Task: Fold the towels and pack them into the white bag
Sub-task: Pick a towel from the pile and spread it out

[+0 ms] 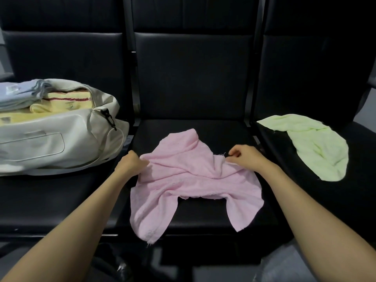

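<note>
Two hands and three seats are what I log from the head view.

- Left hand (133, 162): its fingers are curled into the left edge of the pink towel (189, 180), gripping a bunch of cloth.
- Right hand (243, 157): its thumb and fingertips pinch the towel's upper right edge.
- Pink towel: rumpled and unfolded on the middle seat (201, 214), with two corners trailing toward me over the front edge.
- White bag (61, 137): lies on its side on the left seat (50, 196), just beside the left hand, with its top unzipped.
- Bag contents: folded yellow towels (67, 98), with a folded blue towel (22, 92) on top at the far left.
- Green towel (313, 147): loose and unfolded on the right seat (345, 200), well apart from the pink one.
</note>
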`<state>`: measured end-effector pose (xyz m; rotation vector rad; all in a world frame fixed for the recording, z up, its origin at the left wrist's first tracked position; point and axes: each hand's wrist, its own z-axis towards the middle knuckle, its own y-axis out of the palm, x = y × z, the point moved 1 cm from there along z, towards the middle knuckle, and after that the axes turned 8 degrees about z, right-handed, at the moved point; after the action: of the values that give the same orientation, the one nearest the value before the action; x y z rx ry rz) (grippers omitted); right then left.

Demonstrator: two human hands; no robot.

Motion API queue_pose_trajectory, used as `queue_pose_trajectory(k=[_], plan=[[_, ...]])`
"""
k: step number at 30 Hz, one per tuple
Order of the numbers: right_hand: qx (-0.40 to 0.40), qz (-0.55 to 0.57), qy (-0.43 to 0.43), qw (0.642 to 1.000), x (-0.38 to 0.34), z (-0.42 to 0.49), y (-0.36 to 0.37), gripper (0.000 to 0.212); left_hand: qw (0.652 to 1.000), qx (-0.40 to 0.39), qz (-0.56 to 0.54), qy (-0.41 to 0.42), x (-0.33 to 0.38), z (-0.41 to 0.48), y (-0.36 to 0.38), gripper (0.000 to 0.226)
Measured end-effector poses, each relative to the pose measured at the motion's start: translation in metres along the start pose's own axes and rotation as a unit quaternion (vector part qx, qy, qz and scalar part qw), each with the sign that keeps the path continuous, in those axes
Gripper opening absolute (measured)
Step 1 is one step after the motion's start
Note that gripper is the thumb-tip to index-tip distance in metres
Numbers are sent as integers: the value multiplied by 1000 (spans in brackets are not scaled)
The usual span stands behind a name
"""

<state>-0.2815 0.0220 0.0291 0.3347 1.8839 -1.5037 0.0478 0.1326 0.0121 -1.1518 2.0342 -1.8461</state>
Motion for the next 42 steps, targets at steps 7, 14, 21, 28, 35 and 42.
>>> queue_pose_trajectory(k=[7,14,21,28,35,42], plan=[[-73,-61,19,995,-8,-2,23,59,999,-32,16,31,-2,-7,0,27],[-32,-52,87,994,-16,8,40,28,998,-58,10,38,0,-10,1,23],[122,347,46,929,-12,13,-15,13,969,14,-243,41,-8,0,-13,18],[75,534,110,835,19,-8,-52,8,881,23,-466,81,-9,4,-26,9],[61,410,79,907,11,-37,-47,27,878,40,-462,116,-1,-28,-23,6],[9,331,107,937,-18,-68,-81,21,886,64,-442,128,9,-66,-74,9]])
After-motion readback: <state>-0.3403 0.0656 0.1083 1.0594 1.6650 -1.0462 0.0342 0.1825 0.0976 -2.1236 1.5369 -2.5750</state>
